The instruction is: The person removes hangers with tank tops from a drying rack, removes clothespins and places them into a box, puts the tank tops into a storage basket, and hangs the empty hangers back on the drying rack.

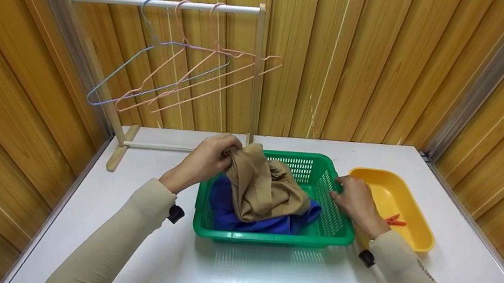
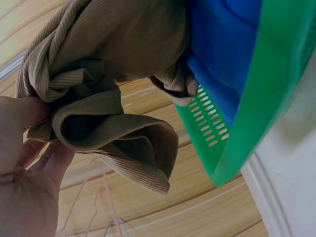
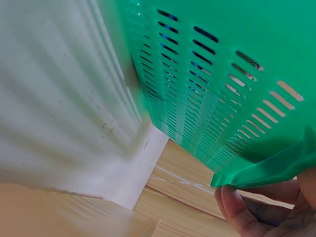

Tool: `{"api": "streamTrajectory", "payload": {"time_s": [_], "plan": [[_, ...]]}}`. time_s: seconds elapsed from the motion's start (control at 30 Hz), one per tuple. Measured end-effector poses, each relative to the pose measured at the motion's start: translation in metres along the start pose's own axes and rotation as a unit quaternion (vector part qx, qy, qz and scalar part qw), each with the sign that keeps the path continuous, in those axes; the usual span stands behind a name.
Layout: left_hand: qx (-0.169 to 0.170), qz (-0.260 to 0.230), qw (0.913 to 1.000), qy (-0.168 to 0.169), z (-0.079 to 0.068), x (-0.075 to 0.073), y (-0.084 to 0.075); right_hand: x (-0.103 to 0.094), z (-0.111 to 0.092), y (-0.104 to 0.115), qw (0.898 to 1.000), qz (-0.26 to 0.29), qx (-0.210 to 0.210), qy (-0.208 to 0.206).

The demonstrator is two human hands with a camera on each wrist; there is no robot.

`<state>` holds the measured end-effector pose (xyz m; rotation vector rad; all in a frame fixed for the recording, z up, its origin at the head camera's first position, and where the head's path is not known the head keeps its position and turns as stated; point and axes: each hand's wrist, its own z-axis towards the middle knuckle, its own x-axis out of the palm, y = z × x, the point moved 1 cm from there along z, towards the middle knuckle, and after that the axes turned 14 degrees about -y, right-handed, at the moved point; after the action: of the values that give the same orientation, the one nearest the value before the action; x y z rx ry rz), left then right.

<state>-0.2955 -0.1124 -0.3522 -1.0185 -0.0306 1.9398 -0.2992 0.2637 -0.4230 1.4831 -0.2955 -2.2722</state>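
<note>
In the head view my left hand (image 1: pixel 208 158) pinches the upper left end of a brown garment (image 1: pixel 258 189), lifting that end while the rest lies heaped in a green basket (image 1: pixel 270 239). The left wrist view shows ribbed brown fabric (image 2: pixel 133 44) hanging in folds from between the thumb and fingers (image 2: pixel 57 163). Beneath it in the basket lies a blue cloth (image 1: pixel 243 222). My right hand (image 1: pixel 358 204) holds the basket's right rim; the right wrist view shows its fingers (image 3: pixel 234 210) curled under the rim's edge.
A yellow tray (image 1: pixel 428 242) with a red clothespin (image 1: pixel 396 220) in it stands right of the basket. Behind on the left is a rack (image 1: pixel 163 4) with one blue hanger (image 1: pixel 119 71) and pink hangers (image 1: pixel 194 67). Wood-patterned walls (image 1: pixel 324 74) enclose the white table (image 1: pixel 129 241).
</note>
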Motion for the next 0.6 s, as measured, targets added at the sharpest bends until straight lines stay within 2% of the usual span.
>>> {"api": "streamTrajectory", "payload": {"time_s": [0.2,0.37,0.6], "plan": [[0.012,0.03,0.998,0.054,-0.003,0.019,0.012,0.0,0.001,0.002,1.0,-0.007,0.007,0.012],[0.001,0.057,0.9944,0.089,-0.012,0.026,0.026,0.0,0.001,0.003,1.0,-0.012,0.004,0.011],[-0.019,0.052,0.9862,0.156,-0.028,0.035,0.036,-0.001,0.001,0.002,0.999,-0.009,0.018,0.024]]}}
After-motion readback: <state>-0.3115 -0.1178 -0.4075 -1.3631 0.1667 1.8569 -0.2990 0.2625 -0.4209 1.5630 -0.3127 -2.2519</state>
